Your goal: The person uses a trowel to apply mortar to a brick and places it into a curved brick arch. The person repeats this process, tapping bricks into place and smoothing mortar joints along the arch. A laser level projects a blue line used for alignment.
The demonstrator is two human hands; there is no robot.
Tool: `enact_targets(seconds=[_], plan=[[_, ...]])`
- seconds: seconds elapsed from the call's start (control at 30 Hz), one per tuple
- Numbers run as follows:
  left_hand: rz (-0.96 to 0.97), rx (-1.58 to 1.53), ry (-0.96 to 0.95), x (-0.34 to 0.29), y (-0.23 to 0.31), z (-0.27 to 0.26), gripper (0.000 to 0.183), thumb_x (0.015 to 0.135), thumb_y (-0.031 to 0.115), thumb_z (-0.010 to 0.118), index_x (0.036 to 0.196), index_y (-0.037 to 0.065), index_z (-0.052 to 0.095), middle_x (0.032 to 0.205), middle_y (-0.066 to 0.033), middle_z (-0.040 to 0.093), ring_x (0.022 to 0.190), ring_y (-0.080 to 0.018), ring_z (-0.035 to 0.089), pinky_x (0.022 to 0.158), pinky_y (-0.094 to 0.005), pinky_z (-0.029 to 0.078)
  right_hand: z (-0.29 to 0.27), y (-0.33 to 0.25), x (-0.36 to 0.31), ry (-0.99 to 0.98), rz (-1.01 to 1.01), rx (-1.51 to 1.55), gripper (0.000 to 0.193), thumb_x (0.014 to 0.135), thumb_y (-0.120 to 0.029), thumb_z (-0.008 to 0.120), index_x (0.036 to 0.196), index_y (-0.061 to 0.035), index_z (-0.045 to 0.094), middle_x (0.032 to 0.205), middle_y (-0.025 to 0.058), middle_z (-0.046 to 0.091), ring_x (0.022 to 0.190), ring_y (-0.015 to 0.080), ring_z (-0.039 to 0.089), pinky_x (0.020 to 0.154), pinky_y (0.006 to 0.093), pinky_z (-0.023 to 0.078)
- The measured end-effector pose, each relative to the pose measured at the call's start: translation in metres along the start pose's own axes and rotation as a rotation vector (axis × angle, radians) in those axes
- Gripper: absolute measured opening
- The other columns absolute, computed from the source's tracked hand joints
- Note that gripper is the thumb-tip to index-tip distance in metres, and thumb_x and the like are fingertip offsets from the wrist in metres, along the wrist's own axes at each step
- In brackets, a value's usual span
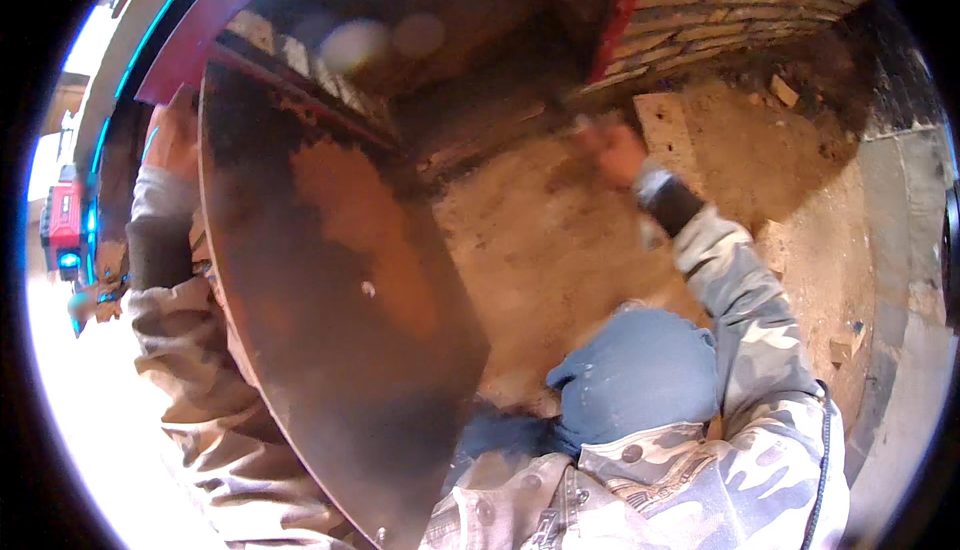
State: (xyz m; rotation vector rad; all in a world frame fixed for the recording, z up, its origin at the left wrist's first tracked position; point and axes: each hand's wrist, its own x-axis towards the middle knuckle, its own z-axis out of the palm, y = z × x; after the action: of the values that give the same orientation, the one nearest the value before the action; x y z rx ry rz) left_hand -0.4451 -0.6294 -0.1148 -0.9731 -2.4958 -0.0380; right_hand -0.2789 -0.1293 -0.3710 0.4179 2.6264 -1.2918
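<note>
Standing between the forearms (735,280), a dark, orange-patched panel (340,280) has the left hand (175,140) beside its edge, finger spread and grip hidden. Blur over the dirt floor (540,260) leaves the right hand's (615,150) opening and hold unclear.

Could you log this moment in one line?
left hand: beside dark panel | right hand: blurred, near flat tan piece | ground: brown

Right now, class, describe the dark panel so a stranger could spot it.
Start at the brown floor in the picture's centre. Just left of it, beside the person's left sleeve, is a large, thin panel. Unlike the brickwork at upper right, its dark face carries a rust-orange patch.
</note>
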Motion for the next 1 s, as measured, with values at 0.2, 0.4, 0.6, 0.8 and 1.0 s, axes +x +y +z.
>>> enact_targets(seconds=[0.2,0.4,0.6,0.8,1.0], plan=[[-0.083,-0.096,-0.036,-0.010,-0.035,0.016,0.037,0.088,0.024,0.059,0.115,-0.002,0.056,0.111,-0.0260,0.060,0.104,-0.0430,0.056,0.087,-0.0440,0.045,0.017,0.011,-0.001,-0.218,-0.029,-0.083,0.051,0.095,-0.047,0.051,0.099,0.0016,0.067,0.083,0.0269,0.067,0.080,0.0394,0.067,0.076,0.0467,0.052],[-0.038,-0.084,-0.017,-0.009,-0.045,0.019,0.039,0.090,0.023,0.057,0.119,-0.002,0.055,0.114,-0.0263,0.059,0.106,-0.0422,0.056,0.090,-0.0439,0.045,-0.029,0.009,-0.014,0.015,0.014,0.163,0.041,0.099,-0.041,0.050,0.096,-0.0030,0.064,0.061,0.0043,0.052,0.050,0.0150,0.049,0.047,0.0318,0.039],[-0.177,-0.128,-0.103,-0.001,-0.008,0.006,0.036,0.089,0.022,0.056,0.116,-0.001,0.057,0.109,-0.0269,0.061,0.100,-0.0444,0.057,0.085,-0.0466,0.045,-0.028,0.021,-0.038,0.126,0.044,0.409,0.047,0.100,-0.047,0.047,0.087,-0.0046,0.063,0.058,0.0010,0.050,0.047,0.0108,0.048,0.042,0.0291,0.035],[-0.225,-0.285,-0.124,0.007,0.019,0.001,0.034,0.086,0.024,0.061,0.109,-0.002,0.061,0.107,-0.0274,0.063,0.101,-0.0449,0.057,0.084,-0.0456,0.046,0.010,0.056,0.027,0.319,0.008,-0.081,0.050,0.100,-0.049,0.044,0.091,-0.0034,0.065,0.058,0.0047,0.053,0.043,0.0157,0.051,0.042,0.0306,0.039],[-0.273,-0.310,-0.143,0.011,0.023,-0.003,0.036,0.084,0.025,0.064,0.108,-0.002,0.062,0.112,-0.0279,0.062,0.105,-0.0456,0.057,0.087,-0.0438,0.046,-0.010,0.051,0.032,0.125,0.134,0.183,0.050,0.098,-0.049,0.046,0.095,-0.0024,0.066,0.056,0.0059,0.053,0.041,0.0177,0.050,0.040,0.0340,0.039]])
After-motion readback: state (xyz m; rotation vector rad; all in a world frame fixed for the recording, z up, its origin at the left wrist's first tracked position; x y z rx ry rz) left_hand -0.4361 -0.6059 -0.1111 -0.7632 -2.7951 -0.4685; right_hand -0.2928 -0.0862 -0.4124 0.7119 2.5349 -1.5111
